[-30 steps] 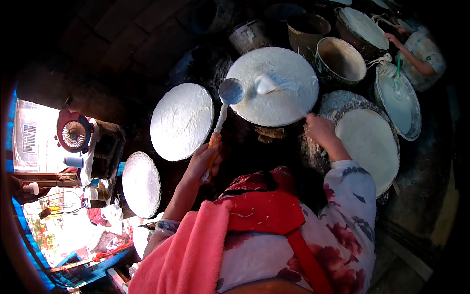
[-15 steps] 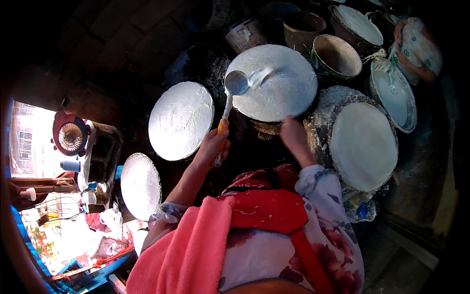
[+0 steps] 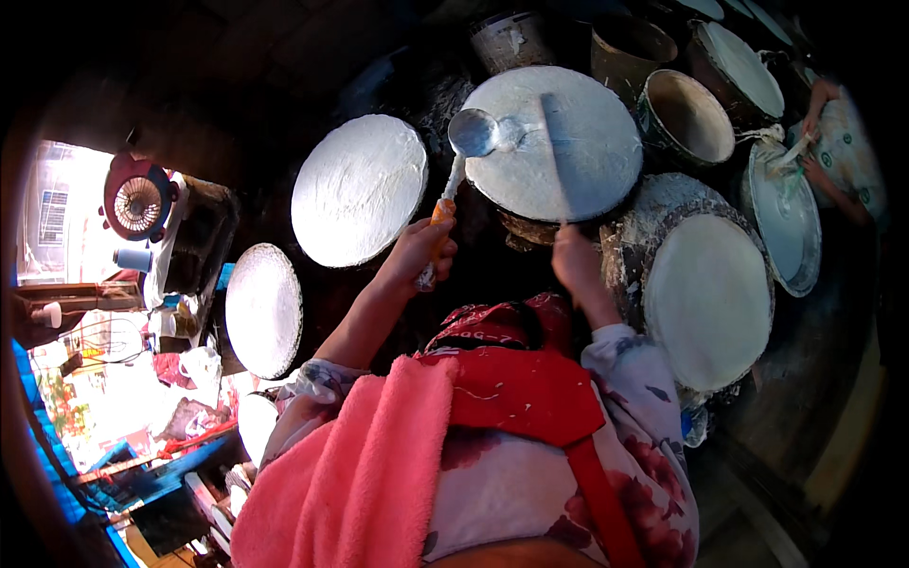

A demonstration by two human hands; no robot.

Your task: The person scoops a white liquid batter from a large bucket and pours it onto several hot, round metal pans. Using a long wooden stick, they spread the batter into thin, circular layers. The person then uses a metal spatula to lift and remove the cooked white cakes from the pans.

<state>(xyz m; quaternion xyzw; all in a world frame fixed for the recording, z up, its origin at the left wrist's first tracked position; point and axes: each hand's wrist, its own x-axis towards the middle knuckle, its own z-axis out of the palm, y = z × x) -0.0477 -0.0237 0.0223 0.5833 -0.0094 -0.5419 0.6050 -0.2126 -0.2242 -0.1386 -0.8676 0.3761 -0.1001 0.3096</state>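
My left hand is closed around the orange-wrapped handle of a ladle, its metal bowl at the left edge of a round white surface ahead of me. A lump or pool of white, wet-looking stuff lies beside the bowl. At the near edge of that surface, my right hand is closed on the near end of a thin stick, which stretches away across the white. Whether the stick touches the surface, I cannot tell.
More round white surfaces stand at the left, lower left and right. Behind are a bucket and pots. Another person's hands work over a shallow metal pan at far right. A fan stands left.
The stick now shows plainly across the white surface. The ladle bowl stays near its left edge. The whole view has shifted a little. The other person's hands have moved over the pan.
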